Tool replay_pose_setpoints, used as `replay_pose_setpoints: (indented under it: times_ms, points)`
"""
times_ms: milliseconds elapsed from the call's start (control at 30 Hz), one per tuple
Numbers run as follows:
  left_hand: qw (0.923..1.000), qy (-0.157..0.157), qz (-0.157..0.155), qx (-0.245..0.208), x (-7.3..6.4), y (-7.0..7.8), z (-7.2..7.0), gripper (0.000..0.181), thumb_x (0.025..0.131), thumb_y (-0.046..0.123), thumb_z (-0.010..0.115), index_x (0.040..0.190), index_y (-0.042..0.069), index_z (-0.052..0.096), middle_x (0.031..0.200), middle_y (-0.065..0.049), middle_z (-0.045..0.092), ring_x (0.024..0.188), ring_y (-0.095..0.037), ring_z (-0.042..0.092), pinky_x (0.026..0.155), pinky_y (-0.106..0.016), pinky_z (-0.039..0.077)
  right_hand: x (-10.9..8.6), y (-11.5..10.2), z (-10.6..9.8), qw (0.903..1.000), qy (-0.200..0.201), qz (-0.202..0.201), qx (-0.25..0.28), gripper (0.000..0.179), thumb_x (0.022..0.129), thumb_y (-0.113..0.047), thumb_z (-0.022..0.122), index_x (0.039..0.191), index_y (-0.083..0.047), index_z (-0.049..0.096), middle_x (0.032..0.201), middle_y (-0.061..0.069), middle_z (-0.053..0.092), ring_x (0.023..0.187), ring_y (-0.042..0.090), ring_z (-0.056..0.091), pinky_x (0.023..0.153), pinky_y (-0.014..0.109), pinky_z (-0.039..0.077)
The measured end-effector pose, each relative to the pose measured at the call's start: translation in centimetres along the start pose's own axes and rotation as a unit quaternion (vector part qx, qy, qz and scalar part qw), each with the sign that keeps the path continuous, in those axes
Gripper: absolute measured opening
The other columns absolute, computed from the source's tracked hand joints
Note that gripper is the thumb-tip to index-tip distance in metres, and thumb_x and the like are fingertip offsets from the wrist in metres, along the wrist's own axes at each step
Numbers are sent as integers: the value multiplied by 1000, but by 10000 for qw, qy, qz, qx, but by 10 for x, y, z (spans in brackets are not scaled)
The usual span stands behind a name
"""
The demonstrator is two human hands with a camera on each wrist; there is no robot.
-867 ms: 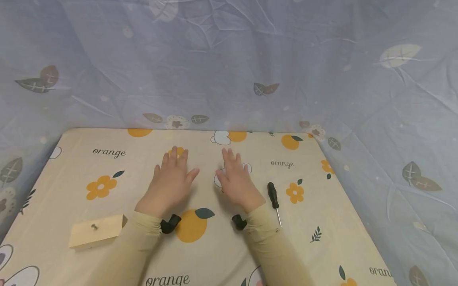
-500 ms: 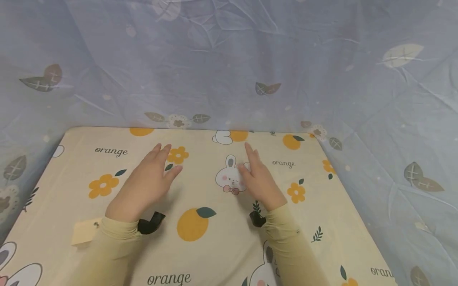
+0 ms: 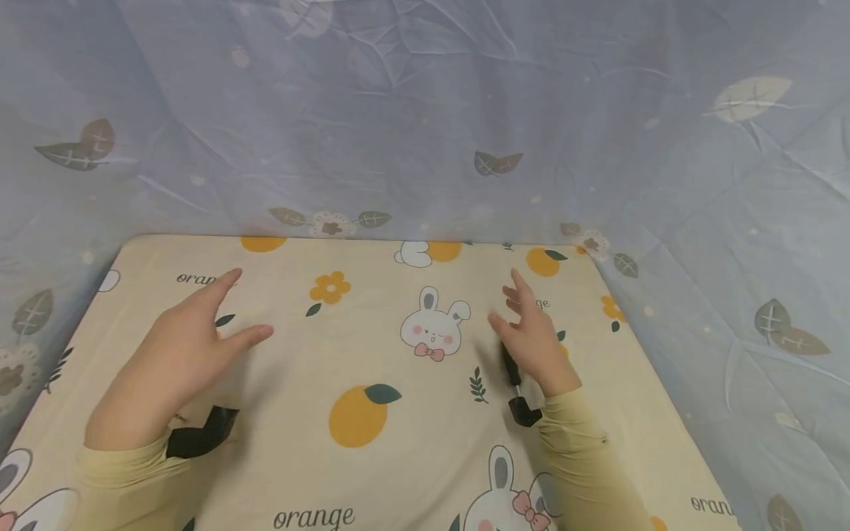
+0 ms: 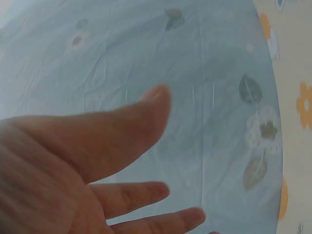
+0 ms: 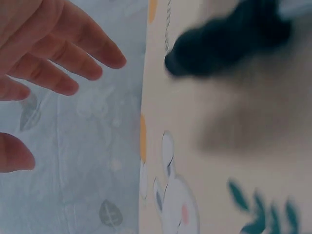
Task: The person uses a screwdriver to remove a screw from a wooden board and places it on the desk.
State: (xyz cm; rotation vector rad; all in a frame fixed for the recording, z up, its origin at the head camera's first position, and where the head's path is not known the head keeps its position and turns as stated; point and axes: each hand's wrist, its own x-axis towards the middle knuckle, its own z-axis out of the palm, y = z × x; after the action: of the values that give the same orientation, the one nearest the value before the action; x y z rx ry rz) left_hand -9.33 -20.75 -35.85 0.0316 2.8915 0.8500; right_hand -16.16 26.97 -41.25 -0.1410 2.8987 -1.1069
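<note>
Closest in, two yellowish sleeves [image 3: 591, 450] reach up over the cream worktop [image 3: 279, 450], each with a black wrist mount [image 3: 524, 411] at the cuff. And there's the screwdriver [image 3: 511, 365], lying on the right side, partly under the right hand [image 3: 531, 339] as the head view sees it! Black handle, ridged and round-ended, though the right wrist view blurs it; a thin metal shaft points back toward the person, and its tip is hidden by the mount and sleeve. The right hand is loosely spread, fingers lightly bent, thumb apart, nothing in its grasp; the right wrist view shows the fingertips away from the handle. Over on the left, the left hand [image 3: 175, 350] opens wide, thumb well out from the fingers, and it too grips nothing. Between the hands, well apart, runs a broad stretch of printed cloth: an orange [image 3: 358, 417] nearer, a winking rabbit face [image 3: 432, 324] beyond. The screwdriver lies in from the worktop's right edge, with a strip of cloth between them. Farther on, the worktop's far edge runs nearly straight across, and a blue-grey leaf-print backdrop [image 3: 425, 133] rises behind it and along both sides.
</note>
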Motion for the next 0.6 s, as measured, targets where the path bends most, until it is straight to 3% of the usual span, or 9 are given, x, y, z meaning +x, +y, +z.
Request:
replay_pose_setpoints:
  times_ms: [167,300,400,533,600]
  points:
    - [9995,-17,-279,146,-10,-29,-11,112,90,73,73,170,9,27,168,-32,37,140,-64,44,104,-78,39,-2,15,-8,9989,22,433,-198,85,106,-30,64,174,-24,13,163,17,51,147,42,55,109,60,54]
    - [9989,2,-411,223,-19,-53,-21,105,89,70,75,162,4,39,161,-31,47,129,-61,55,92,-70,47,-3,23,-11,9966,-54,755,-338,79,104,-26,66,171,-19,25,156,20,56,139,43,61,102,58,58]
    - [9979,-91,-559,327,-26,-73,-28,100,90,67,78,156,0,44,154,-35,50,126,-60,55,88,-68,47,-1,28,-12,9939,-146,948,-540,75,103,-26,70,168,-14,33,150,22,59,133,42,65,97,56,60]
    - [9962,-484,-681,227,-31,-105,-31,99,88,57,85,151,-8,44,147,-43,49,124,-62,52,88,-67,49,1,34,-10,9904,-280,1122,-755,75,101,-26,73,165,-11,39,144,23,63,128,41,67,94,54,60]
    - [9926,-895,-822,27,-30,-120,-29,100,85,51,89,150,-11,43,144,-46,48,120,-64,53,84,-62,54,3,36,-8,9890,-339,1208,-781,75,100,-27,74,164,-11,40,141,23,65,123,39,69,91,50,61]
